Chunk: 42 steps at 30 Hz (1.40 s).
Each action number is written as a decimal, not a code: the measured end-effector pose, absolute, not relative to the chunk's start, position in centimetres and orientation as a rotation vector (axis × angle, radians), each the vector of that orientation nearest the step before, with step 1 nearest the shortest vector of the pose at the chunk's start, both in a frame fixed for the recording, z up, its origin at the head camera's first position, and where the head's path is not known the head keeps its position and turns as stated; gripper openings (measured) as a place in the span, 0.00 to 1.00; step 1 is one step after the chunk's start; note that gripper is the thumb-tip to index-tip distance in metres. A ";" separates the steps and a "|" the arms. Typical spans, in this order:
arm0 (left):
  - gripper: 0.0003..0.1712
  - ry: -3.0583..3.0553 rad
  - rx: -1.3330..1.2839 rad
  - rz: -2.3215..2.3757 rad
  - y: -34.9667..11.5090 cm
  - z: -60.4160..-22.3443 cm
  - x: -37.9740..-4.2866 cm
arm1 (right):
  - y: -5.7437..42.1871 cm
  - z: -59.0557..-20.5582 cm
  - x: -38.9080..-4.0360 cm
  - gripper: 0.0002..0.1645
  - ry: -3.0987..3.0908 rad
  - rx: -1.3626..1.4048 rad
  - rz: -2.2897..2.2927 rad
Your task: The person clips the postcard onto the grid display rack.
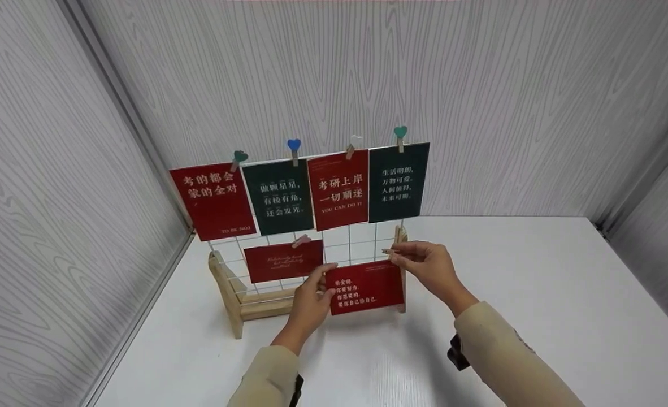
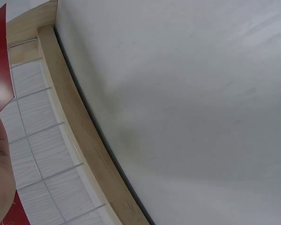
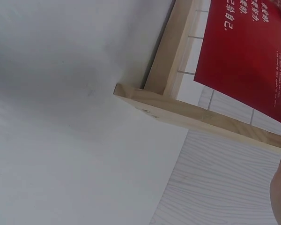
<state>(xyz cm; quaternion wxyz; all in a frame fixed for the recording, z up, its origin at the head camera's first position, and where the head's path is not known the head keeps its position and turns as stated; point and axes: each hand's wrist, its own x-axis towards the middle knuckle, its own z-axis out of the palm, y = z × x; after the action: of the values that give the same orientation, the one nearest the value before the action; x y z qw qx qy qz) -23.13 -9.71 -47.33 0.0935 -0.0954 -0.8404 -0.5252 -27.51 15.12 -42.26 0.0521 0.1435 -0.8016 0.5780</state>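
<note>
My left hand [image 1: 309, 302] pinches the left edge of a red card [image 1: 366, 288] with white writing, held in front of the lower right of a wire grid rack [image 1: 350, 244]. In my right hand [image 1: 427, 264] a small wooden clip [image 1: 388, 251] is pinched between thumb and fingers, just above the card's upper right corner. In the right wrist view the same card [image 3: 246, 56] hangs before the grid beside the wooden side post [image 3: 201, 115]. Only part of the left hand [image 2: 1, 173] shows in the left wrist view, at the card's edge.
Along the rack's top, heart clips hold a red card [image 1: 212, 206], a green card [image 1: 280, 198], another red card [image 1: 338, 192] and another green card [image 1: 397, 183]. A smaller red card [image 1: 283, 261] hangs below under a pink clip [image 1: 301, 241]. The wooden base [image 1: 266, 305] stands on a white table [image 1: 509, 271].
</note>
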 end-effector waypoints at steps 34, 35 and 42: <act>0.29 -2.363 -0.264 -1.408 -9.1 -44.2 -24.7 | 14.0 -39.9 -29.1 0.14 -2.337 0.536 1.266; 0.29 -2.363 -0.255 -1.406 -9.1 -44.1 -24.7 | 14.0 -40.0 -29.1 0.14 -2.334 0.541 1.260; 0.29 -2.349 -0.240 -1.393 -8.6 -44.1 -25.0 | 13.5 -40.2 -29.4 0.12 -2.280 0.525 1.221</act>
<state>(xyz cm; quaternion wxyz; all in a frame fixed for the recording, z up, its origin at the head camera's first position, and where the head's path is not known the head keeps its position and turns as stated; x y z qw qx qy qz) -24.99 -8.61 -44.14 0.1988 -0.0856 -0.8397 -0.4981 -29.42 13.53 -40.16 0.2485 0.1925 -0.8369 0.4480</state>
